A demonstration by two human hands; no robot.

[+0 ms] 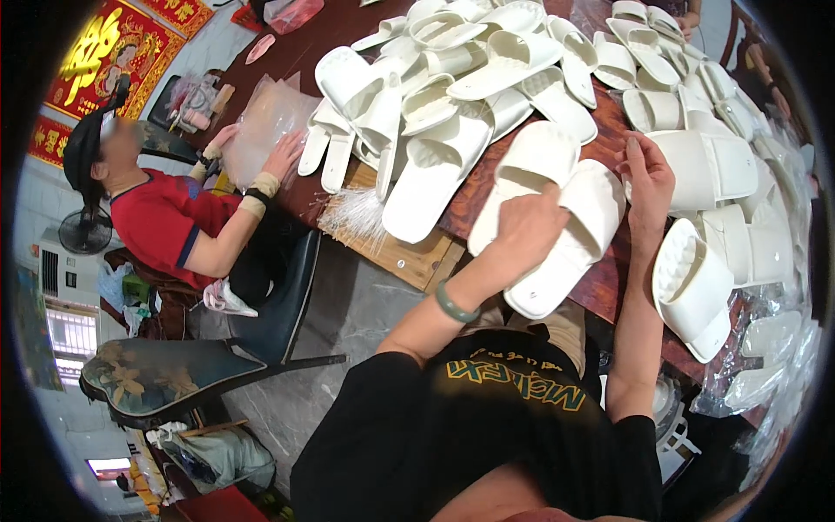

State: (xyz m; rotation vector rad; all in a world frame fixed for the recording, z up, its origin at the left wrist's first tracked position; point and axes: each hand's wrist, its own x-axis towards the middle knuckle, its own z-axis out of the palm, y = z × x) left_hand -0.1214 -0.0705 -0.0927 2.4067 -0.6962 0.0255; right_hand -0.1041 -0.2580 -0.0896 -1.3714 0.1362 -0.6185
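Note:
A pair of white slippers (594, 209) lies side by side in front of me, partly over the table's near edge. My left hand (526, 228), with a green bangle at the wrist, is closed where the two straps meet; its fingertips are partly hidden. Just right of the pair, my right hand (649, 178) is raised with thumb and fingers drawn together. Whatever is between those fingertips is too small to make out. Thin white plastic strands (358, 217) lie in a bunch on a wooden board (402, 261) to the left.
White slippers (452, 74) are heaped across the dark red table (291, 35). More stacked slippers (696, 165) and clear plastic bags (757, 361) crowd the right. At left, a seated co-worker in red (187, 217) handles a clear plastic sheet (270, 130). A dark chair (183, 374) stands nearby.

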